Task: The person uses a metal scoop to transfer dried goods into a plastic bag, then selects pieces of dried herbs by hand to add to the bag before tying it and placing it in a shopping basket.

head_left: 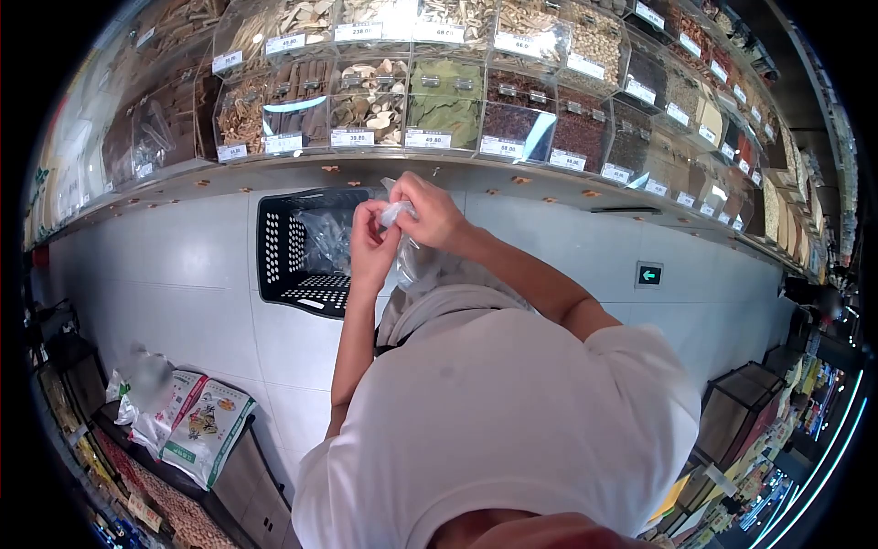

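Note:
A clear plastic bag [409,261] hangs in front of my body, its neck bunched up between my two hands. My left hand [369,245] pinches the gathered neck from the left, fingers closed. From the right, my right hand [430,214] grips the same bunched plastic with bent fingers. What the bag contains cannot be made out. Just left of my hands, a black shopping basket [271,291] with round holes stands on the floor. Crumpled clear plastic bags [322,233] lie inside it.
Ahead runs a long shelf of clear bins of dried goods, among them green leaves [445,108] and pale slices [369,105], with price tags [427,139]. Large printed sacks [208,425] lie on a stand behind left. A green arrow sign [649,275] marks the floor.

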Demonstrator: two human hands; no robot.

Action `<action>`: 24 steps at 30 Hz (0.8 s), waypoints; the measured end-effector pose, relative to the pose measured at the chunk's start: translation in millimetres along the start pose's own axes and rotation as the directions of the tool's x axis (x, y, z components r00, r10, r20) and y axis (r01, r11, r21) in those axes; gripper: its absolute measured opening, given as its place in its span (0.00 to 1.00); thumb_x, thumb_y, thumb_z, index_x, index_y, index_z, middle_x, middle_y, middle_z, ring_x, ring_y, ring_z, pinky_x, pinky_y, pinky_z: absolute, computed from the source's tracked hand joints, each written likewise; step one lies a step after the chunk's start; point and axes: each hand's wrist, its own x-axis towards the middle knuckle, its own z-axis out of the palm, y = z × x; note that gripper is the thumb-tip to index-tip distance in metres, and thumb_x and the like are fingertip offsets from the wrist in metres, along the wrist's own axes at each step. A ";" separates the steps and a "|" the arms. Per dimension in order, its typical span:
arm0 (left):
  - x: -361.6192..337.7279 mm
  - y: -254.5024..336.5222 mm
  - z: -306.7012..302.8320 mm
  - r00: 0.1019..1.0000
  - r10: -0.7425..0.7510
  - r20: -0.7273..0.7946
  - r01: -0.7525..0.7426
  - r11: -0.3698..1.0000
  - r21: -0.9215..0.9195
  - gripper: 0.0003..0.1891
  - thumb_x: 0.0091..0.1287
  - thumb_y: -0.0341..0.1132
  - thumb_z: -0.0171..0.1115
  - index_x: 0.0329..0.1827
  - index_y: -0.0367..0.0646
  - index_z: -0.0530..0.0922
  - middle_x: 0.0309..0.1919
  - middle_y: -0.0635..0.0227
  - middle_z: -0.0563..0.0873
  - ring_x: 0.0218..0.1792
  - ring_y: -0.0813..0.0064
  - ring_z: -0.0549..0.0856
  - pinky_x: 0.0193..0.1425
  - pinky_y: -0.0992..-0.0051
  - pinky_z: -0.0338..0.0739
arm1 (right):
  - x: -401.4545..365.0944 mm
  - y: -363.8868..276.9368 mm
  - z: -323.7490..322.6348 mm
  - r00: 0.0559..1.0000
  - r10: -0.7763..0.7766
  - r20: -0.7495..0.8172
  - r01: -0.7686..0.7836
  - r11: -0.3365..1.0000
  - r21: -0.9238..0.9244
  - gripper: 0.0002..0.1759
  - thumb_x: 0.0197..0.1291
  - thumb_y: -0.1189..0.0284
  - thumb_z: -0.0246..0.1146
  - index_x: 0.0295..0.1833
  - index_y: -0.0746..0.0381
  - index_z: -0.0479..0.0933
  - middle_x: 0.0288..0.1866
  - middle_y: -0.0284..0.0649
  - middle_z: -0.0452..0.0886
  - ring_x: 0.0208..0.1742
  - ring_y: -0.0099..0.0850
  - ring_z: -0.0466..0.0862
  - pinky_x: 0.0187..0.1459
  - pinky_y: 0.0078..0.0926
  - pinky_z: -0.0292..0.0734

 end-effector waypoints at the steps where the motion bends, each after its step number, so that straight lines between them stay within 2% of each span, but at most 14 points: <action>1: -1.4 2.7 0.5 0.999 0.023 -0.029 -0.023 1.000 0.011 0.15 0.61 0.17 0.59 0.49 0.41 0.72 0.42 0.74 0.73 0.43 0.86 0.76 0.43 0.88 0.71 | 1.5 -1.3 1.1 1.000 0.008 0.012 -0.008 1.000 0.013 0.10 0.54 0.79 0.60 0.42 0.62 0.69 0.36 0.39 0.73 0.35 0.30 0.75 0.37 0.27 0.71; 2: -3.7 6.6 -0.1 0.997 0.045 -0.057 -0.044 0.999 0.022 0.14 0.61 0.17 0.59 0.48 0.40 0.72 0.41 0.74 0.74 0.42 0.87 0.76 0.41 0.88 0.71 | 1.7 -1.9 2.4 1.000 0.018 0.024 -0.018 0.999 0.027 0.10 0.54 0.79 0.60 0.43 0.62 0.70 0.36 0.38 0.73 0.35 0.30 0.75 0.38 0.27 0.71; 5: -13.6 22.0 -6.2 0.996 0.044 -0.082 -0.023 0.970 0.241 0.11 0.61 0.19 0.61 0.45 0.39 0.73 0.35 0.75 0.76 0.37 0.88 0.75 0.38 0.88 0.69 | 3.5 5.1 2.9 0.950 0.106 0.292 -0.185 0.948 0.259 0.15 0.55 0.79 0.60 0.50 0.61 0.73 0.39 0.34 0.73 0.38 0.26 0.75 0.40 0.25 0.72; 8: -18.8 16.4 -16.6 0.988 0.113 -0.106 -0.087 0.970 0.227 0.11 0.60 0.21 0.62 0.45 0.40 0.73 0.33 0.76 0.75 0.34 0.86 0.75 0.37 0.85 0.69 | 6.4 -0.2 -0.7 0.915 -0.002 0.403 -0.100 0.967 0.234 0.21 0.55 0.79 0.61 0.57 0.59 0.74 0.42 0.33 0.72 0.40 0.23 0.75 0.42 0.22 0.72; 11: -21.7 -7.7 -26.3 0.979 0.112 -0.169 -0.066 0.964 0.259 0.12 0.57 0.21 0.63 0.43 0.41 0.74 0.32 0.75 0.76 0.34 0.85 0.75 0.37 0.82 0.71 | 2.8 0.0 5.9 0.885 0.034 0.464 -0.152 0.964 0.219 0.24 0.56 0.78 0.62 0.60 0.59 0.73 0.44 0.35 0.71 0.42 0.22 0.75 0.44 0.21 0.73; 13: -22.8 -13.6 -29.8 0.971 0.148 -0.190 -0.069 0.927 0.370 0.12 0.54 0.21 0.65 0.40 0.40 0.73 0.31 0.67 0.80 0.31 0.77 0.79 0.36 0.77 0.73 | 2.3 5.2 11.6 0.860 0.111 0.497 -0.236 0.952 0.195 0.21 0.56 0.75 0.64 0.57 0.59 0.74 0.49 0.39 0.72 0.46 0.29 0.78 0.48 0.25 0.75; 15: -25.8 4.0 -20.6 0.927 0.234 -0.293 -0.050 0.851 0.523 0.12 0.51 0.23 0.66 0.37 0.39 0.73 0.31 0.58 0.83 0.31 0.62 0.83 0.36 0.70 0.75 | 7.4 -0.1 16.9 0.848 0.114 0.518 -0.226 0.961 0.159 0.21 0.55 0.77 0.63 0.56 0.60 0.74 0.48 0.38 0.73 0.45 0.28 0.78 0.47 0.24 0.75; 17: -28.2 2.3 -25.5 0.931 0.175 -0.319 0.021 0.851 0.525 0.13 0.51 0.25 0.67 0.37 0.39 0.73 0.32 0.54 0.83 0.33 0.50 0.82 0.36 0.65 0.76 | 9.1 -2.9 27.4 0.843 0.131 0.522 -0.230 0.965 0.129 0.21 0.54 0.80 0.62 0.55 0.60 0.74 0.46 0.38 0.74 0.44 0.27 0.78 0.46 0.24 0.75; 18: -31.0 5.5 -26.4 0.930 0.131 -0.344 0.050 0.881 0.470 0.12 0.51 0.26 0.68 0.36 0.40 0.74 0.32 0.55 0.82 0.35 0.51 0.82 0.37 0.65 0.76 | 9.5 -3.5 32.1 0.842 0.145 0.520 -0.238 0.964 0.116 0.21 0.53 0.81 0.62 0.55 0.61 0.74 0.45 0.37 0.74 0.43 0.27 0.78 0.46 0.23 0.75; 19: -32.1 9.6 -27.3 0.909 0.186 -0.373 0.016 0.879 0.477 0.12 0.52 0.26 0.68 0.36 0.41 0.74 0.29 0.57 0.80 0.32 0.55 0.80 0.36 0.67 0.75 | 10.7 -5.9 37.0 0.842 0.161 0.514 -0.244 0.965 0.099 0.20 0.53 0.83 0.61 0.54 0.61 0.75 0.44 0.37 0.74 0.43 0.27 0.78 0.45 0.23 0.75; 20: -32.8 13.3 -26.9 0.887 0.237 -0.396 -0.018 0.875 0.483 0.12 0.52 0.26 0.68 0.36 0.41 0.74 0.27 0.58 0.79 0.29 0.60 0.79 0.35 0.69 0.74 | 12.9 -11.6 41.0 0.862 0.149 0.485 -0.258 0.952 0.165 0.18 0.52 0.83 0.61 0.51 0.62 0.76 0.40 0.36 0.74 0.40 0.25 0.77 0.42 0.22 0.74; 21: -34.4 14.3 -27.7 0.863 0.287 -0.416 -0.052 0.869 0.492 0.12 0.53 0.26 0.69 0.37 0.42 0.74 0.24 0.60 0.77 0.27 0.65 0.77 0.35 0.72 0.73 | 16.4 -12.0 43.9 0.875 0.115 0.471 -0.200 0.970 0.135 0.18 0.52 0.84 0.61 0.50 0.62 0.76 0.40 0.36 0.74 0.39 0.25 0.76 0.41 0.22 0.74; 23: -40.6 10.8 -28.6 0.860 0.342 -0.379 -0.138 0.870 0.473 0.14 0.55 0.26 0.68 0.42 0.41 0.73 0.33 0.60 0.77 0.33 0.65 0.79 0.38 0.71 0.75 | 25.1 -10.2 45.7 0.896 0.040 0.441 -0.081 0.994 0.075 0.16 0.51 0.84 0.61 0.48 0.62 0.77 0.39 0.37 0.74 0.36 0.25 0.75 0.39 0.21 0.72; 24: -41.9 9.7 -29.5 0.854 0.376 -0.360 -0.185 0.865 0.466 0.15 0.56 0.27 0.67 0.45 0.41 0.73 0.37 0.60 0.77 0.36 0.65 0.80 0.40 0.71 0.75 | 31.0 -7.5 49.1 0.925 0.030 0.379 -0.077 0.991 0.109 0.12 0.50 0.84 0.61 0.42 0.63 0.77 0.38 0.37 0.73 0.33 0.25 0.73 0.36 0.20 0.70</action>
